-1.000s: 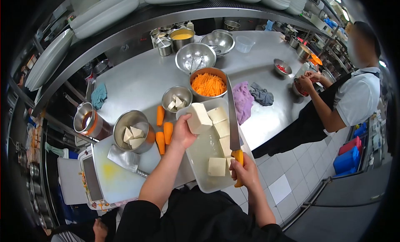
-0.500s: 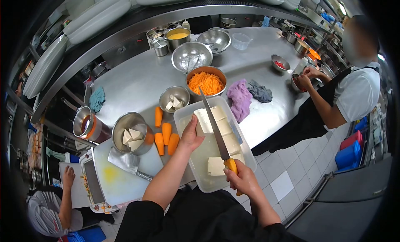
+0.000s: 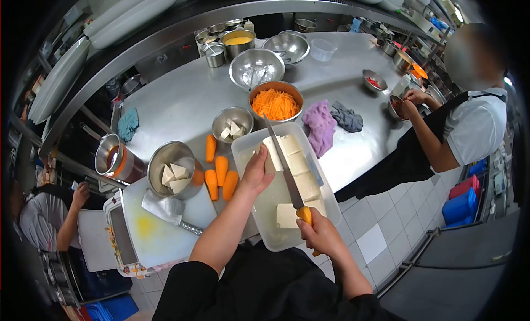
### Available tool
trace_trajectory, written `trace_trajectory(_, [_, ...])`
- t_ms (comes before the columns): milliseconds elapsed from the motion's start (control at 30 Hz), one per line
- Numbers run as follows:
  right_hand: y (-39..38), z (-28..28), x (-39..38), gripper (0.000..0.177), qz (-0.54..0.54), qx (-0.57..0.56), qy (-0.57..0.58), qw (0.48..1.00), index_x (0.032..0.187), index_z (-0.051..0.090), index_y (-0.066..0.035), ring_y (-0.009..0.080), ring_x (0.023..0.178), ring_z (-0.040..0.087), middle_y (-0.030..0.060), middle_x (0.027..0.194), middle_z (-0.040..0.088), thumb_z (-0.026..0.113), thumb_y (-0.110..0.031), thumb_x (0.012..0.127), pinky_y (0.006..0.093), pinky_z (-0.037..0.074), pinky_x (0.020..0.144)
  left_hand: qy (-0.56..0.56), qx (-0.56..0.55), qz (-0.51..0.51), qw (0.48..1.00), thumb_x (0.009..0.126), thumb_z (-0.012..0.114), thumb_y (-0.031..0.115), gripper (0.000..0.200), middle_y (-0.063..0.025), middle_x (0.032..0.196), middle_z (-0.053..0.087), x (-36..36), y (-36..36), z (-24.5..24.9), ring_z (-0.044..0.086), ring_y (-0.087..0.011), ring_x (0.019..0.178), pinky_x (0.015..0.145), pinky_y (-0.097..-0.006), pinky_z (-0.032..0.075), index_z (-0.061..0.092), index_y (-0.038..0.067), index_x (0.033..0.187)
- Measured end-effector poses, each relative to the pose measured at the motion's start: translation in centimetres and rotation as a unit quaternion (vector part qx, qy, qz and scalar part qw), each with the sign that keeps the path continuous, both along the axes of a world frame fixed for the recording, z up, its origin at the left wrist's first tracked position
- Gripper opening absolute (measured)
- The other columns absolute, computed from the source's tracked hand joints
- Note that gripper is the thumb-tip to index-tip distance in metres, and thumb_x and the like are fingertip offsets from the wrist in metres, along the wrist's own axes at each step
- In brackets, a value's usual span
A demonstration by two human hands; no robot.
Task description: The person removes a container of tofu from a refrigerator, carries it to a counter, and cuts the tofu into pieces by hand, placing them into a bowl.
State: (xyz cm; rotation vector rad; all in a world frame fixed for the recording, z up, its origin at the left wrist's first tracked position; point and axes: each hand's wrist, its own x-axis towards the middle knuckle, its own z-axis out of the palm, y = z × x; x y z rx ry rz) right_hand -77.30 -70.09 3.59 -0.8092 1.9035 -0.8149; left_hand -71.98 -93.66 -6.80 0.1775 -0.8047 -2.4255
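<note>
My left hand [image 3: 257, 174] is closed around a white tofu block [image 3: 270, 150] over a clear plastic tub [image 3: 261, 232]. In my right hand [image 3: 323, 236] is a long kitchen knife [image 3: 289, 177], gripped by its yellow handle. Its blade points away from me and passes along the held block, overlapping it in this view. Several more tofu blocks [image 3: 307, 186] lie in the tub. Left of the tub are several peeled carrots [image 3: 221, 170] and a small steel bowl [image 3: 247, 129] with tofu pieces.
A bigger steel bowl [image 3: 190, 158] of tofu wedges stands beside a cleaver [image 3: 160, 209] on the cutting board [image 3: 165, 246]. Behind the tub are a pot of shredded carrot [image 3: 276, 104] and a purple cloth [image 3: 319, 127]. One co-worker [image 3: 469, 127] stands at right, another person [image 3: 47, 216] at left.
The block in my left hand has tilted slightly, showing more of its side; the knife stays along it. The person at left has shifted away and raised a hand. The view has moved slightly.
</note>
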Motion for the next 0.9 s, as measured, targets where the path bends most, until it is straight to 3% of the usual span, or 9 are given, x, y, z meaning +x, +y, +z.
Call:
trace_trajectory(200, [-0.4, -1.7, 0.2, 0.033, 0.033, 0.009, 0.037, 0.999, 0.1, 0.048, 0.001, 0.0306, 0.058, 0.063, 0.0174, 0.068, 0.062, 0.052, -0.032, 0.096, 0.0416, 0.049, 0.059, -0.002, -0.009, -0.009, 1.0, 0.089, 0.057, 0.056, 0.062, -0.0029, 0.126, 0.059, 0.0, 0.5, 1.3, 0.054, -0.0186, 0.12, 0.103, -0.0367, 0.04, 0.05, 0.012, 0.132])
trace_trajectory(267, [-0.6, -1.4, 0.3, 0.035, 0.032, 0.035, 0.015, 0.999, 0.102, 0.048, 0.002, 0.0377, 0.068, 0.064, 0.0225, 0.074, 0.063, 0.052, -0.032, 0.095, 0.0444, 0.049, 0.065, -0.033, -0.004, -0.001, 0.999, 0.089, 0.057, 0.056, 0.062, -0.0031, 0.126, 0.059, -0.1, 0.6, 1.7, 0.055, -0.019, 0.119, 0.102, -0.0381, 0.041, 0.05, 0.012, 0.132])
trace_trajectory(300, [-0.5, -2.1, 0.3, 0.035, 0.031, 0.035, 0.015, 0.999, 0.102, 0.048, 0.002, 0.0377, 0.068, 0.064, 0.0225, 0.074, 0.063, 0.052, -0.032, 0.095, 0.0444, 0.049, 0.065, -0.033, -0.004, -0.002, 0.999, 0.089, 0.057, 0.056, 0.062, -0.0031, 0.126, 0.059, -0.1, 0.7, 1.9, 0.055, -0.019, 0.119, 0.102, -0.0381, 0.041, 0.05, 0.012, 0.132])
trace_trajectory(367, [-0.3, -3.9, 0.3, 0.027, 0.04, -0.018, 0.062, 0.997, 0.096, 0.047, -0.003, 0.0135, 0.047, 0.054, 0.0046, 0.063, 0.055, 0.052, -0.029, 0.097, 0.0291, 0.046, 0.047, -0.052, 0.013, -0.013, 0.998, 0.089, 0.056, 0.057, 0.063, -0.003, 0.126, 0.059, 0.0, 0.8, 2.2, 0.055, -0.019, 0.118, 0.1, -0.0385, 0.042, 0.05, 0.012, 0.132])
trace_trajectory(667, [-0.7, -4.1, 0.4, 0.027, 0.03, 0.006, 0.029, 0.999, 0.1, 0.047, -0.002, 0.0142, 0.047, 0.054, 0.0051, 0.064, 0.056, 0.052, -0.029, 0.097, 0.0302, 0.046, 0.047, -0.074, 0.0, 0.026, 0.997, 0.091, 0.055, 0.056, 0.062, -0.0044, 0.126, 0.059, -0.6, 1.2, 2.0, 0.055, -0.0185, 0.117, 0.1, -0.0378, 0.043, 0.049, 0.01, 0.131])
trace_trajectory(800, [-0.8, -4.8, 0.2, 0.027, 0.036, -0.005, 0.065, 0.997, 0.1, 0.048, -0.002, 0.0141, 0.047, 0.054, 0.0049, 0.064, 0.056, 0.052, -0.029, 0.096, 0.0304, 0.045, 0.047, -0.065, -0.006, 0.036, 0.997, 0.09, 0.055, 0.056, 0.063, -0.0052, 0.127, 0.058, -0.8, 1.0, 1.4, 0.055, -0.0188, 0.118, 0.101, -0.038, 0.043, 0.048, 0.01, 0.133])
trace_trajectory(867, [-1.2, -3.9, 0.0, 0.036, 0.034, 0.014, 0.026, 0.999, 0.102, 0.05, 0.001, 0.0266, 0.054, 0.062, 0.0164, 0.07, 0.063, 0.054, -0.033, 0.094, 0.0393, 0.05, 0.057, -0.083, -0.012, 0.063, 0.994, 0.091, 0.056, 0.056, 0.064, -0.0056, 0.129, 0.056, -0.9, 0.7, 1.0, 0.053, -0.0191, 0.12, 0.101, -0.0377, 0.043, 0.046, 0.009, 0.134])
trace_trajectory(900, [-1.4, -3.3, -0.2, 0.036, 0.036, 0.014, 0.027, 0.999, 0.102, 0.05, 0.001, 0.0266, 0.054, 0.062, 0.0164, 0.07, 0.063, 0.054, -0.033, 0.094, 0.0393, 0.05, 0.057, -0.083, -0.012, 0.065, 0.994, 0.091, 0.056, 0.056, 0.064, -0.0056, 0.129, 0.056, -1.0, 0.6, 0.8, 0.053, -0.0191, 0.12, 0.101, -0.0377, 0.043, 0.046, 0.009, 0.134])
